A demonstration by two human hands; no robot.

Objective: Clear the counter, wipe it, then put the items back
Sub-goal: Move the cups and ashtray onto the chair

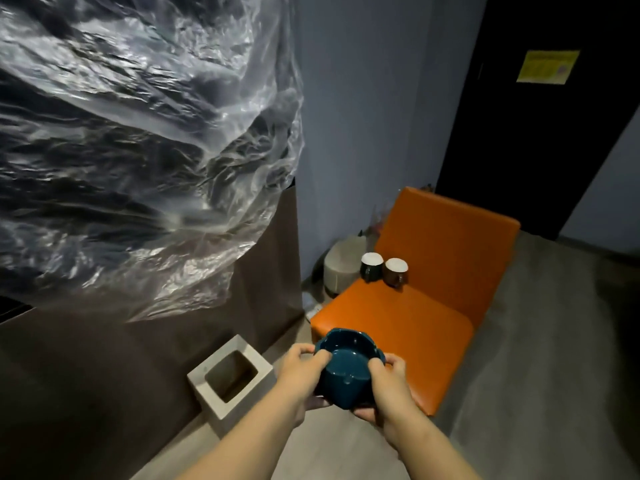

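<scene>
Reaching forward from the bottom of the frame, both forearms stretch toward the lower centre, where the left hand (300,370) and right hand (387,386) grip a dark teal ashtray (346,365) between them, thumbs curled over its rim and fingers wrapped beneath. It is held in the air at the front edge of an orange chair (415,327), above and right of a grey square bin (230,379). Two cups (384,270) stand farther back on the seat.

The ashtray (346,370) is dark teal, the chair (412,323) orange, the green cup (371,270) and brown cup (396,273) at its seat's back edge white inside, the bin (207,393) beige, the notice (547,66) yellow on a black door (512,140).
</scene>
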